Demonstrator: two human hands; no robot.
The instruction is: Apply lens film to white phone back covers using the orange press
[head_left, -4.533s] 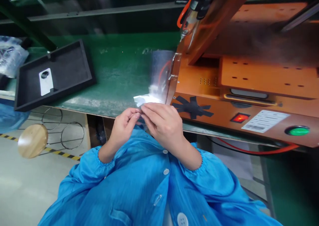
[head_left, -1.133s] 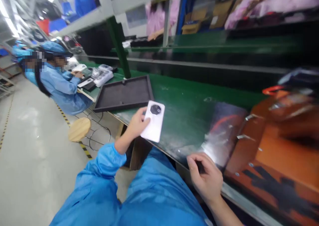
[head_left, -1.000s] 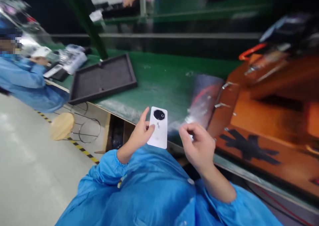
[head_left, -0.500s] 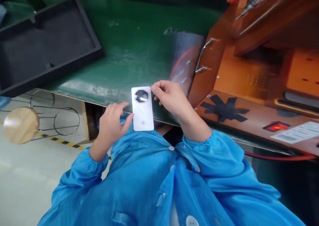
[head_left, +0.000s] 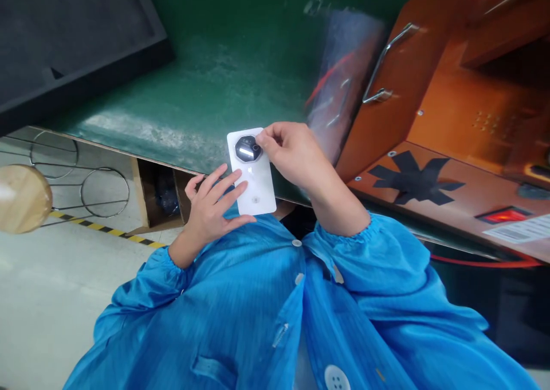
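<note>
Head: left hand (head_left: 209, 213) splayed at white phone (head_left: 256, 181)

Right fingers (head_left: 269, 142) now at phone camera (head_left: 246, 150)

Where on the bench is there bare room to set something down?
The widest bare patch is the green bench between the black tray and the clear sheet. The tray's visible floor looks free too. It is crowded at the front edge, where the left hand and right hand meet at the white phone, and rightward, where the sheet borders the orange machine.

factory: green bench (head_left: 206, 92), orange machine (head_left: 397, 101)
</note>
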